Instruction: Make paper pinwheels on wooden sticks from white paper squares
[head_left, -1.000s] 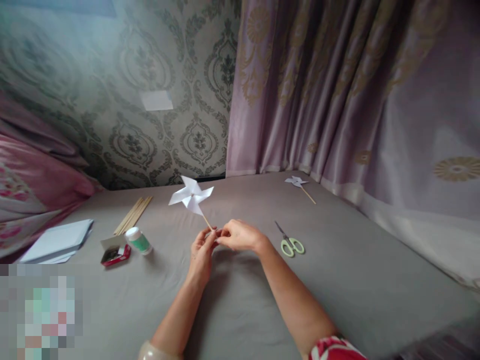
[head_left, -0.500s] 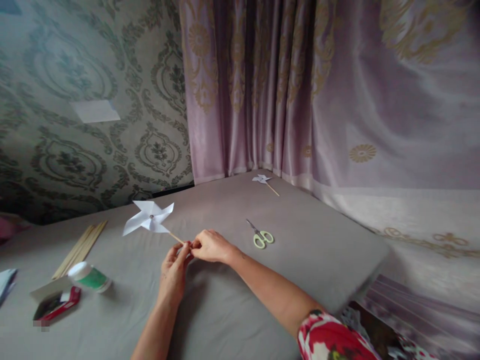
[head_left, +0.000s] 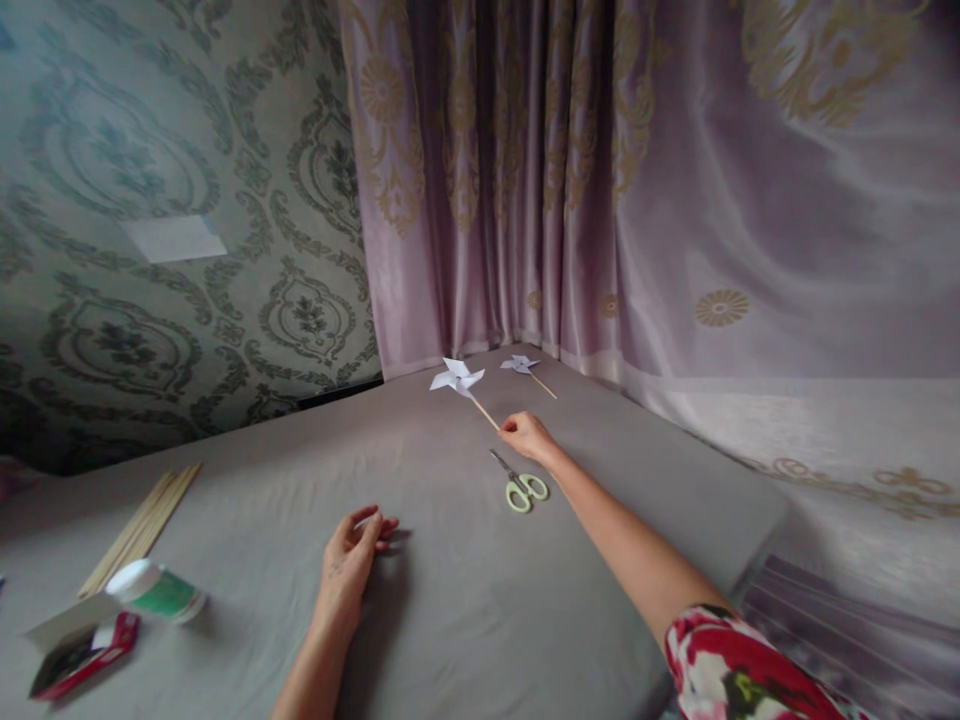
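Observation:
My right hand [head_left: 526, 436] reaches toward the far side and pinches the lower end of a thin wooden stick. On that stick's other end is a white paper pinwheel [head_left: 458, 377]. A second white pinwheel [head_left: 520, 364] lies on its stick just to the right, near the curtain. Scissors [head_left: 520, 488] with pale green handles rest below my right hand, not touched by it. My left hand [head_left: 358, 545] hovers low over the grey cloth with its fingers loosely bent and nothing visible in them.
At the left lie several flat wooden sticks [head_left: 142, 528], a white bottle with a green label [head_left: 157, 590] on its side and an open red box [head_left: 84, 655]. A grey sheet [head_left: 450, 620] covers the surface. Purple curtains [head_left: 480, 250] and patterned wallpaper [head_left: 172, 330] border the back.
My left hand has let go of the pinwheel stick. My right hand has carried the pinwheel away and to the right, beside the other one. The view has shifted slightly.

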